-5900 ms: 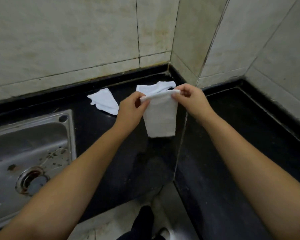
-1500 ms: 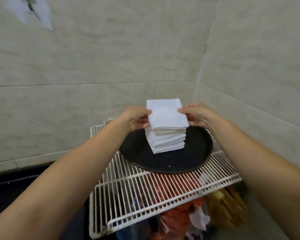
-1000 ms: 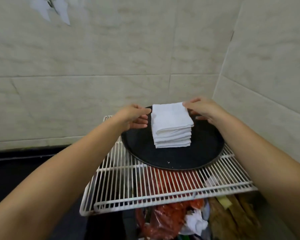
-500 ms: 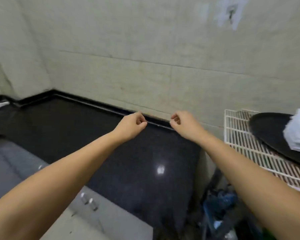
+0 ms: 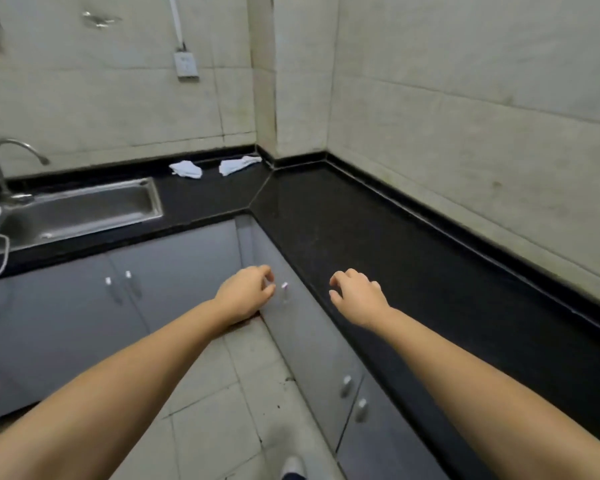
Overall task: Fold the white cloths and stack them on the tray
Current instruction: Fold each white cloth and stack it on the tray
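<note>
Now the view has swung away from the wire rack and the tray, both out of sight, and faces the black counter (image 5: 378,237) that runs along two walls and turns at the far corner. A second ago the hands were setting a folded cloth on the pile on the tray; that cloth is gone from them, so one more piece looks stacked and the person appears to be heading back for the rest.

Grey cupboards (image 5: 174,271) sit under the counter, and a steel sink (image 5: 84,209) with a curved tap (image 5: 0,161) lies at the left.

Both arms reach forward, low and empty. The left hand (image 5: 245,294) hangs over the cupboard fronts with its fingers loosely curled and nothing in them. The right hand (image 5: 357,294) hovers at the counter's near edge, fingers bent and slack, also holding nothing.

Smallest and farthest, two white cloths remain unfolded on the counter near the corner: the left cloth (image 5: 186,169) just beyond the sink's far end, the right cloth (image 5: 238,165) beside it and close to the wall. They lie crumpled, near each other but apart, and well away from both hands.

By my reading, the next step is to walk to that corner, pick up one cloth and fold it; two folds and two trips seem left.
</note>
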Motion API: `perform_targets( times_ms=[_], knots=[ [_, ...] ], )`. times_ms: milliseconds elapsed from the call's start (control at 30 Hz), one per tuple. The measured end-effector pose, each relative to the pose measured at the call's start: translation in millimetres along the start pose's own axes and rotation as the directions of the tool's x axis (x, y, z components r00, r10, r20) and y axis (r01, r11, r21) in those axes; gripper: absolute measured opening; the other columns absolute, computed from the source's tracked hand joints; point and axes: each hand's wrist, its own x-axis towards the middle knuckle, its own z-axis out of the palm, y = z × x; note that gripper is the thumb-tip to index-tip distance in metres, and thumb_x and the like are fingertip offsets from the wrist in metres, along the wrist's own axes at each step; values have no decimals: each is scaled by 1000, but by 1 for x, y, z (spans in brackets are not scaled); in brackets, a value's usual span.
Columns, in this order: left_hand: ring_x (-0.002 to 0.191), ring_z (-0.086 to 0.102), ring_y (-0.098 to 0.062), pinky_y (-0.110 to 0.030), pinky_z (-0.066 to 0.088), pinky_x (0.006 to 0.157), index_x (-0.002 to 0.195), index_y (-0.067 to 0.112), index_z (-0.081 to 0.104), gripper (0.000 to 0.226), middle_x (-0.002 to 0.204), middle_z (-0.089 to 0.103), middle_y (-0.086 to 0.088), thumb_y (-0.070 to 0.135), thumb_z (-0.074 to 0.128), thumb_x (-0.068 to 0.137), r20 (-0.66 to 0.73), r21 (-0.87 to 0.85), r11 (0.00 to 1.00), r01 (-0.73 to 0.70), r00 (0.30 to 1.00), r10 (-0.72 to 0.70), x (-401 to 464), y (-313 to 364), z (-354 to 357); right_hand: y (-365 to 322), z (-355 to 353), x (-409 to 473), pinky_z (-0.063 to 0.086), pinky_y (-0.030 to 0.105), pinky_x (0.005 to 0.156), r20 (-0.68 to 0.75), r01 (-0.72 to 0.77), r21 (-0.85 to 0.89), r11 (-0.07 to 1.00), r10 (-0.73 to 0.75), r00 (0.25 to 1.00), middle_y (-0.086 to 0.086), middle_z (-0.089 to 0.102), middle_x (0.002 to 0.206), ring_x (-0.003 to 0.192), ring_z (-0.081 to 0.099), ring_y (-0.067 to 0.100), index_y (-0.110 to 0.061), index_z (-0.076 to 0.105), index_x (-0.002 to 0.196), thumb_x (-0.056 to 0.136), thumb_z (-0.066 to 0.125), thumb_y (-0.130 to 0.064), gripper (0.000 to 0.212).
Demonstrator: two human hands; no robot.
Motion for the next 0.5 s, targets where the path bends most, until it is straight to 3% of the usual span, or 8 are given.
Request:
perform_targets(
  times_ms=[500],
  knots=[
    [93, 60, -23, -35, 50, 80, 107, 14, 59, 21, 102, 66, -5, 27, 51, 92, -69, -81, 979, 188, 979, -194, 270, -172, -69, -81, 15, 369, 41, 41, 94, 119, 186, 7, 983, -185, 975, 6, 54, 122, 112, 53, 26, -18, 51, 123, 97, 42, -33, 31]
  ],
)
